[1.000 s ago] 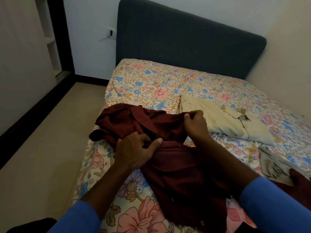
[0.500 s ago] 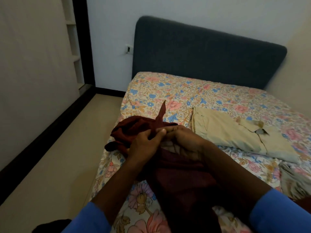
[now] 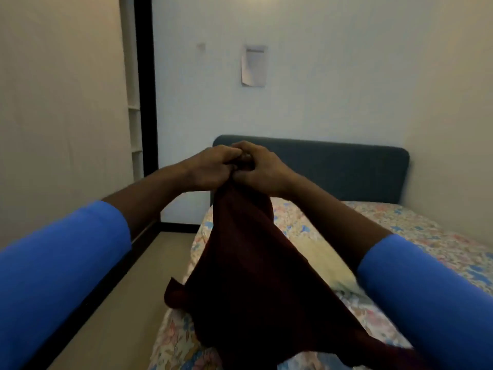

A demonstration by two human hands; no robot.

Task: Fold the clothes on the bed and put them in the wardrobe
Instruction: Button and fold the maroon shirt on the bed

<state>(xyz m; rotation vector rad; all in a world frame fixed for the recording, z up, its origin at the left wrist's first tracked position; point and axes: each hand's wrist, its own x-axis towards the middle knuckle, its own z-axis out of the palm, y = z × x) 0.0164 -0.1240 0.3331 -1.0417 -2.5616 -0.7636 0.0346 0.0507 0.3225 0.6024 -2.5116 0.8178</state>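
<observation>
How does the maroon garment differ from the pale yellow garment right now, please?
The maroon garment is dark; the pale yellow garment is light. The maroon one hangs from the left hand and right hand, which grip its top; the pale one lies on the bed, untouched and partly hidden. Both are cloth.

The left hand (image 3: 210,166) and the right hand (image 3: 262,169), apart a second ago, are now lifted high and pressed knuckle to knuckle, gripping one bunched edge of the maroon shirt (image 3: 253,276). The shirt no longer lies spread on the bed (image 3: 400,231). It hangs below the hands and now hides part of the beige garment (image 3: 325,263) under the right forearm.
</observation>
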